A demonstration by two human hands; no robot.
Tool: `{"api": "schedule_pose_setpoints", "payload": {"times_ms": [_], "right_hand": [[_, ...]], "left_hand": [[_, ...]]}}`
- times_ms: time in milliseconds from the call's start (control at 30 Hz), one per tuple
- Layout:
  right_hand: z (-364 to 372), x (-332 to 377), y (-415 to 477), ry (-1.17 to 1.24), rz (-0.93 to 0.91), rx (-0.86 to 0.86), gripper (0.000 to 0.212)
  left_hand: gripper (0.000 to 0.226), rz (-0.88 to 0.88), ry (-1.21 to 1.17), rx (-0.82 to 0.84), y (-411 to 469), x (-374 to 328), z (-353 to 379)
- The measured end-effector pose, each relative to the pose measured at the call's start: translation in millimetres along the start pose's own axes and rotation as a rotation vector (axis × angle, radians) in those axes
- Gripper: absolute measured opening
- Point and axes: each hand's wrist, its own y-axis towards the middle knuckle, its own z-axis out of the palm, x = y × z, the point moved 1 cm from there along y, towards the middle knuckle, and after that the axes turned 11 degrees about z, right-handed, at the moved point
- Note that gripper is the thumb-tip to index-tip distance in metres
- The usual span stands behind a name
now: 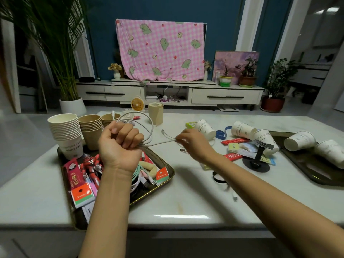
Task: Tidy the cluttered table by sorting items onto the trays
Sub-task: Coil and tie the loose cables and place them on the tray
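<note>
Holding coiled cable [151,127] clamped in left grip [120,144] above tray [168,169], pinching its tail taut in right grip [193,144], probably for neater winding.

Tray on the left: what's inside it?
Stacked paper cups, red packets and coiled cables sit in the tray. The left arm covers its middle, so whatever lies beneath there cannot be seen.

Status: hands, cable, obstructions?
Left hand grips coiled white cable above left tray. Right hand pinches the free length. Tray below crowded.
</note>
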Motion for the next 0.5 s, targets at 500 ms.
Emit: {"api": "schedule_pose_setpoints", "payload": {"times_ms": [500], "right_hand": [[-63,4,36,-0.15,0.081,0.1,0.016]], "left_hand": [[0.042,-0.259,0.072,-0.093,1,21,-8]]}}
